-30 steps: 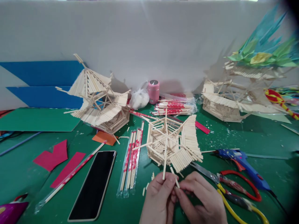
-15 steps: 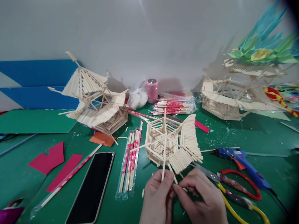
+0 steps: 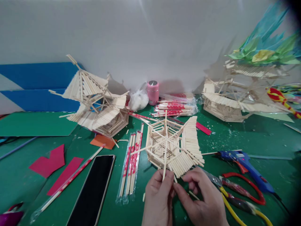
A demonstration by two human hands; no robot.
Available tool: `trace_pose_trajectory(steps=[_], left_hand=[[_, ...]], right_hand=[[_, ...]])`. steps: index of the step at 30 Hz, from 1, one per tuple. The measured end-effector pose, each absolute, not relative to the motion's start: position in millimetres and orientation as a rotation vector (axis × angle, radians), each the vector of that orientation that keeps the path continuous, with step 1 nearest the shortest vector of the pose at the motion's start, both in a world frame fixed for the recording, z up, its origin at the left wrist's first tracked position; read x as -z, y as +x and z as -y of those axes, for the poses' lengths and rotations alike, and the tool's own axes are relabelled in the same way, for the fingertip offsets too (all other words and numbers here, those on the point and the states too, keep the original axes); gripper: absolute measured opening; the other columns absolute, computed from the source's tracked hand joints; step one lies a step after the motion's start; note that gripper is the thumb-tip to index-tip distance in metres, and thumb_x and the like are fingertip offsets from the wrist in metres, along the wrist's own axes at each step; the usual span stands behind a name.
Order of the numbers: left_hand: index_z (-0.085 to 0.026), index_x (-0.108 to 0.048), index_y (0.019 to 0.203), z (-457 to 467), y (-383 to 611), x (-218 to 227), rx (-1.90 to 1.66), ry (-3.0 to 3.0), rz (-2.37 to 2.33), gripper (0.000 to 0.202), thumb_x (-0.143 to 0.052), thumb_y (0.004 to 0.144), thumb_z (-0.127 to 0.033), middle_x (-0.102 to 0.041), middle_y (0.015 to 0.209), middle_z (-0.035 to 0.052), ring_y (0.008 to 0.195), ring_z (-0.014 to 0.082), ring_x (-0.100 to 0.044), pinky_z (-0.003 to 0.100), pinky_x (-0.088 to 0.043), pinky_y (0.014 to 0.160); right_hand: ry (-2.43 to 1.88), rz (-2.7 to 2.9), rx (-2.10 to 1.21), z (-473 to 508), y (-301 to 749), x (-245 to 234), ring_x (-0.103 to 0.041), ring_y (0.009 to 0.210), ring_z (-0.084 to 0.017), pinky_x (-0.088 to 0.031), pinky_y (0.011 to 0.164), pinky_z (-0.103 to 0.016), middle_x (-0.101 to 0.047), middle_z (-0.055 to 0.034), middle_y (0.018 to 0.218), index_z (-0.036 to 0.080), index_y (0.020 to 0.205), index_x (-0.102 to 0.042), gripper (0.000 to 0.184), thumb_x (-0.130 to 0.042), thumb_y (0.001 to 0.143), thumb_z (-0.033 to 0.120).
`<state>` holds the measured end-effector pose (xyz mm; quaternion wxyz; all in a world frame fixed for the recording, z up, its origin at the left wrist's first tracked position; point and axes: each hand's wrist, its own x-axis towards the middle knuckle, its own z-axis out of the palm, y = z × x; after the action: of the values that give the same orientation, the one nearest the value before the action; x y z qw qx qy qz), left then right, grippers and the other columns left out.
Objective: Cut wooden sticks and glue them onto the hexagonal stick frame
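Both hands have advanced to the near edge of the frame (image 3: pixel 172 142), lower centre. Left hand (image 3: pixel 158 197) is pinched on a spoke (image 3: pixel 165 163); right hand (image 3: pixel 203 202) is pinched on a short stick (image 3: pixel 175 179). Judged light, brittle and glue-jointed: grip stick ends, gently.

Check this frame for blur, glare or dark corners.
Head view: paper flower at the right edge is smeared; a dark vignette cuts the top right corner; faint light streaks cross the wall; the left hand, right hand and stick frame look fairly sharp.
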<state>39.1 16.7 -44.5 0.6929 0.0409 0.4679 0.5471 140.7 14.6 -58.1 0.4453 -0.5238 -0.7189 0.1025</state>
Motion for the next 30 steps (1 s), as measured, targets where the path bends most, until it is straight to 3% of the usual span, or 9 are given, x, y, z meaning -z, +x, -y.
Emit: trace_pose_trajectory(steps=[13,30], left_hand=[[-0.013,-0.057,0.063,-15.7,39.2,45.8,-1.229,0.143,-1.027,0.014,-0.067,0.068,-0.022,-0.046,0.051,-0.0049,0.047,0.0050,-0.036,0.016,-0.030,0.047],[-0.014,-0.057,0.064,-17.7,41.6,43.4,-1.241,0.145,-1.029,0.012,-0.066,0.067,-0.021,-0.050,0.054,-0.0038,0.047,0.0049,-0.034,0.016,-0.030,0.046]], right_hand=[[-1.321,1.768,-0.277,-16.5,140.5,58.1,-0.043,0.043,-0.008,-0.039,0.037,-0.018,-0.043,0.0052,0.055,0.020,0.075,-0.046,0.013,-0.058,0.072,0.023],[-1.335,1.745,-0.282,-16.7,141.7,57.8,-0.043,0.043,-0.008,-0.039,0.036,-0.018,-0.044,0.0051,0.054,0.020,0.076,-0.046,0.013,-0.057,0.072,0.023]])
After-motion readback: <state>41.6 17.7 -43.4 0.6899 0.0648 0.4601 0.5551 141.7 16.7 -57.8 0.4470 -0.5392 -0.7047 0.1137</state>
